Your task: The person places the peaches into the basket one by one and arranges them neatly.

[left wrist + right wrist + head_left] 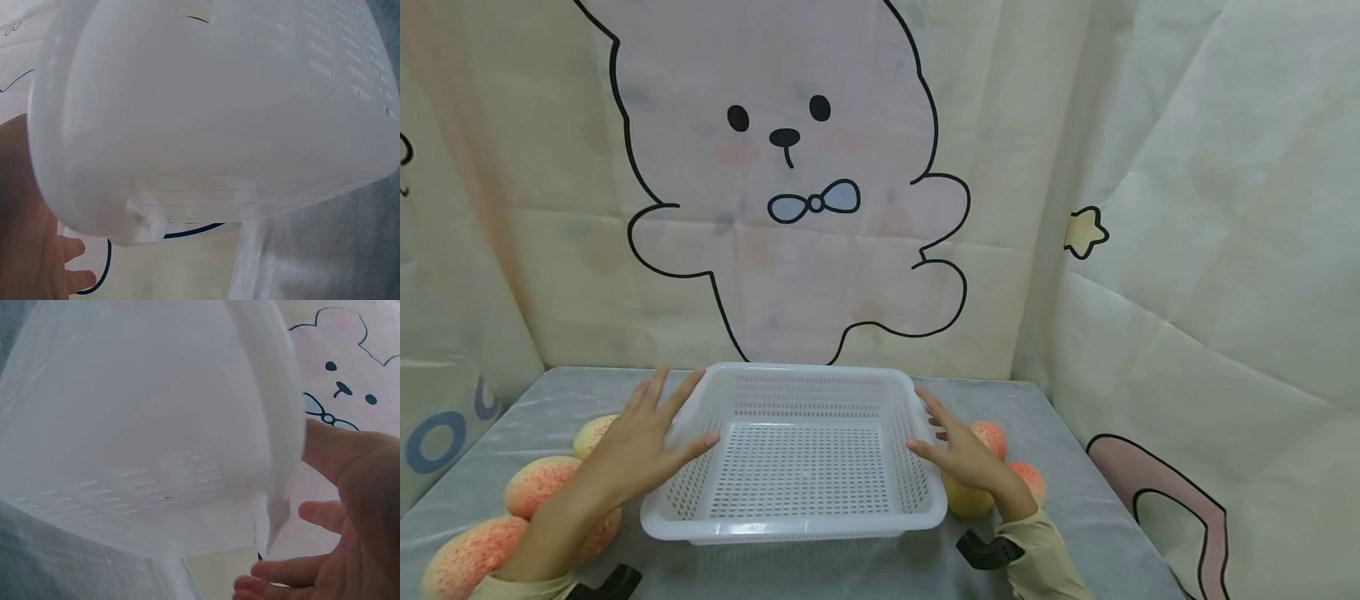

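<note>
A white plastic basket [793, 529] with slotted sides and a perforated floor stands on the grey cloth in the head view, nothing inside it. At its left rim is my left hand [636, 450], fingers spread and straight, thumb reaching over the edge. My right hand [966, 457] is at the right rim, its thumb over the edge and its other fingers loosely extended outside. In the right wrist view, the fingers of the right hand [362, 506] stand apart from the basket wall [137, 412]. The left wrist view shows mostly the basket's outer end [187, 119].
Several red-and-yellow speckled, peach-like fruits [542, 483] lie left of the basket, partly behind my left forearm. To the right are two reddish ones [991, 437] and a yellow one [966, 500], partly hidden by my right hand. A printed curtain [1000, 275] hangs behind the table.
</note>
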Demonstrator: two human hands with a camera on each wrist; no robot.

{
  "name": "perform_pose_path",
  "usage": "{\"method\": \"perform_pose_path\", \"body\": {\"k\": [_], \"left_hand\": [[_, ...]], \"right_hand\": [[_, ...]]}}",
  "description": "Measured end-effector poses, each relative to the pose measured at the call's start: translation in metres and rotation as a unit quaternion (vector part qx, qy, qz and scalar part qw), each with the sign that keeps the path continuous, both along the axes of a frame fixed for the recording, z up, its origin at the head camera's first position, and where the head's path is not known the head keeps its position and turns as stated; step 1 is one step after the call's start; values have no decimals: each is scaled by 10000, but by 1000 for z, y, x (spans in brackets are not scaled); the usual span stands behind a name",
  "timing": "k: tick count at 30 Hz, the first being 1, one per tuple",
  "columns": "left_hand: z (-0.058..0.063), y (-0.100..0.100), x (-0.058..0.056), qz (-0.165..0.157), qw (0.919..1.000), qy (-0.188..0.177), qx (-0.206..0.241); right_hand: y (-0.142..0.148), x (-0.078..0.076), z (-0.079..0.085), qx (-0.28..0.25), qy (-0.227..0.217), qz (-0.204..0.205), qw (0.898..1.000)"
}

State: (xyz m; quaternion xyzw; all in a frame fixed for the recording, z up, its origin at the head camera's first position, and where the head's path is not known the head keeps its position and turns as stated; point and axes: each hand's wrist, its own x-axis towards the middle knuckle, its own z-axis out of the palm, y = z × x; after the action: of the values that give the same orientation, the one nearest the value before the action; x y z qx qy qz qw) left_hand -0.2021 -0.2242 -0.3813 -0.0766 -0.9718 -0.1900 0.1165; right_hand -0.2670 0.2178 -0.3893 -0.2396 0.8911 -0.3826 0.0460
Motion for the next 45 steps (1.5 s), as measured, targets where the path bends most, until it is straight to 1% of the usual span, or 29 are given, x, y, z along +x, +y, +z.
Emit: {"method": "perform_pose_path", "body": {"k": [3,6,11,15,19,22,25,29,33,36,41,43,45], "left_hand": [[2,-3,-1,-39,10000,18,73],[3,-5,-2,-42,9999,-31,160],[1,-9,-3,-1,9994,-48,347],[1,-14,-5,-41,9990,-43,454],[2,-20,-9,-136,9986,0,517],[1,-25,-9,-212,9979,7,607],[0,-30,-7,-301,9967,-67,754],[0,-43,-5,-460,9928,-36,1104],[0,-61,0,-663,9862,109,1510],[-1,-71,5,-748,9826,87,1698],[-5,-85,12,-463,9894,-196,1362],[-9,-92,15,-353,9919,-208,1204],[-12,-99,18,-287,9924,-238,1172]], "right_hand": [[3,-4,-3,-380,-333,311,9982],[7,-8,-5,-716,-732,675,9925],[13,-14,-8,-1091,-1102,977,9831],[16,-16,-9,-1332,-1276,1082,9769],[17,-20,-9,-1446,-1364,1102,9738],[19,-21,-11,-1488,-1438,1075,9724],[21,-21,-14,-1551,-1537,1087,9698],[23,-22,-18,-1646,-1566,1219,9662],[24,-21,-19,-1722,-1608,1314,9629],[26,-21,-20,-1756,-1617,1309,9622],[29,-22,-19,-1817,-1572,1399,9606],[28,-23,-19,-1838,-1589,1449,9592],[26,-23,-19,-1837,-1609,1480,9584]]}}
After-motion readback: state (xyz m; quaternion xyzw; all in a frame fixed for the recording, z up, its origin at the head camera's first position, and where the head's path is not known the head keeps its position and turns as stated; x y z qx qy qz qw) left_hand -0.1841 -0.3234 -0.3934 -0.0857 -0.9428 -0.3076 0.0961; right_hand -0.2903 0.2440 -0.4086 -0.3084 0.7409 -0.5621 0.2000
